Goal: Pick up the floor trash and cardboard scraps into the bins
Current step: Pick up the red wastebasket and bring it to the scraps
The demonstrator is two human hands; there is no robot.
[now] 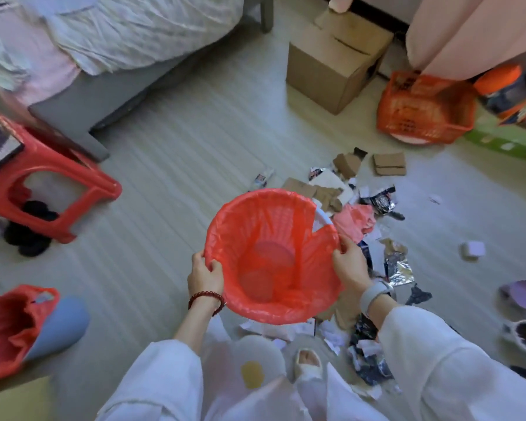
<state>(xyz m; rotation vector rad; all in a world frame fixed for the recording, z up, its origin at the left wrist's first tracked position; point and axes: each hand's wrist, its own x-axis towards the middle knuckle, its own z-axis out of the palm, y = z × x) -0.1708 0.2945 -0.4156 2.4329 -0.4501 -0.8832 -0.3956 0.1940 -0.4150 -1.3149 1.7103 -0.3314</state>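
Bin (274,256) with red liner held up off the floor, rim gripped by left hand (205,276) and right hand (349,265), fingers curled over the edge. Trash and cardboard scraps (346,192) strewn beyond and under the right hand, none yet inside. Next, by judgement: set bin down beside the pile, free a hand for scraps.

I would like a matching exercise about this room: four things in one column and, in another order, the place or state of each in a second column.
Things:
1. bin with red liner
2. cardboard box
3. orange basket
4. second lined bin

Places or states:
A. lying on its side at the left edge
B. held at its rim by left hand and right hand
C. on the floor, below the pink curtain
D. standing beyond the scraps, flaps open

Pairs: 1-B, 2-D, 3-C, 4-A
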